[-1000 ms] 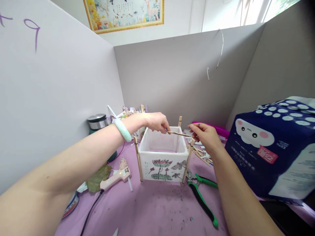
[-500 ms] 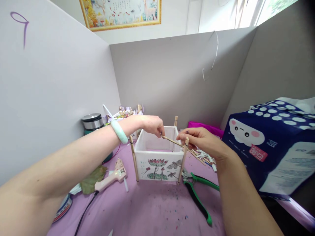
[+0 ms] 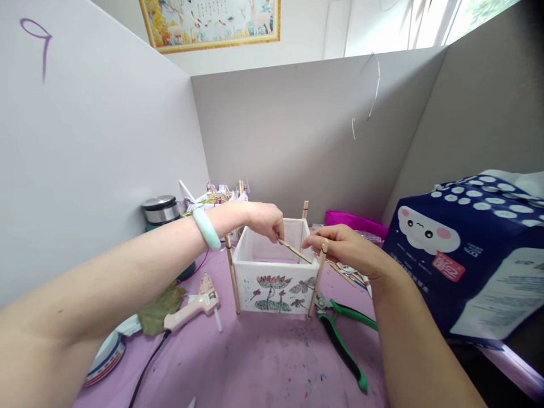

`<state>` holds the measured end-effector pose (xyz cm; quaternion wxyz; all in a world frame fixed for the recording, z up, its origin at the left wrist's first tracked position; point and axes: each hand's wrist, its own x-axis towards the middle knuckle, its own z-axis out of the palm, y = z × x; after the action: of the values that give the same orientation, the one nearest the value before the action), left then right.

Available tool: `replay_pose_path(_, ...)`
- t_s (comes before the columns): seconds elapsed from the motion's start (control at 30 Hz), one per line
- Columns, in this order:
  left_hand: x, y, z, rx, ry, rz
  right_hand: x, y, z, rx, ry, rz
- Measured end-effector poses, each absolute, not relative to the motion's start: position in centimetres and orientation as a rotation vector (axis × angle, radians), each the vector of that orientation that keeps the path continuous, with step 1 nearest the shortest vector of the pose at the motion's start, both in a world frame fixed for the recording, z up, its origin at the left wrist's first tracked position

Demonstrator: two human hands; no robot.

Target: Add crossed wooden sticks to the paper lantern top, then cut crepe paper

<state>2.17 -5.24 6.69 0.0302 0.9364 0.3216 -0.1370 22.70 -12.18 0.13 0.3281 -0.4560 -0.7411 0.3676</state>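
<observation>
In the middle of the table stands a white open-topped box [image 3: 246, 288], its front drawn with lotus flowers and dragonflies. Wooden sticks run up its corners, such as the front right post [image 3: 317, 280]. My left hand [image 3: 266, 221], wearing a pale green bangle [image 3: 206, 228], pinches a thin wooden stick [image 3: 295, 251] by its left end. The stick slants down across the box opening, its lower end near the front right corner. My right hand [image 3: 342, 246] is closed at the right wall's rim, beside that corner, fingertips bent over the edge.
A pink glue gun [image 3: 193, 309] with a cord lies left of the box, near a dried leaf [image 3: 159, 314] and a tape roll [image 3: 106, 357]. Green-handled pliers [image 3: 342, 345] lie front right. A navy package [image 3: 429, 272] stands far right. Grey partitions [image 3: 297, 141] enclose the table.
The stick's right end has dropped from above the right rim to inside the front right corner. My right fingers have come off the stick and moved slightly left and down onto the rim.
</observation>
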Motion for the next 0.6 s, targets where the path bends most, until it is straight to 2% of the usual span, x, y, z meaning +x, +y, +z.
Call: replay_pose_path(0.6, 2.12, -4.95, 6.35, 2.832, 1.048, -0.399, 22.61, -11.94, -0.16, -1.173, -1.925, 0.971)
